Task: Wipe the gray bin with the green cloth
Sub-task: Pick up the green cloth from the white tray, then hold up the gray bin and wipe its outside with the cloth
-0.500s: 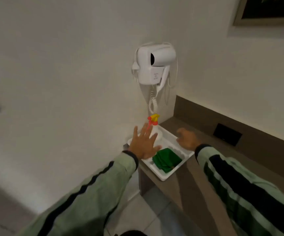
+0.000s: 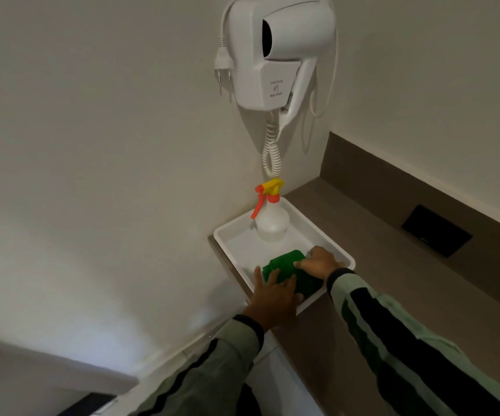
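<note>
A folded green cloth point(image 2: 281, 265) lies at the near end of a white tray point(image 2: 327, 235) on the brown counter. My left hand point(image 2: 272, 300) rests over the tray's near left rim, fingers apart and flat, with the fingertips on the cloth's near edge. My right hand point(image 2: 321, 262) is on the cloth's right side, its fingers curled down onto the fabric. The cloth's near right part is hidden under my right wrist and sleeve. No gray bin is in view.
A white spray bottle point(image 2: 272, 225) with a red and yellow trigger stands at the tray's far end. A white wall-mounted hair dryer point(image 2: 275, 55) with a coiled cord hangs right above it. The brown counter point(image 2: 378, 256) runs to the right, with a black socket plate point(image 2: 436, 231) on its back panel.
The view has moved closer to the tray. Both hands came down from beside the spray bottle onto the green cloth; the left hand dropped back toward the tray's near rim.
</note>
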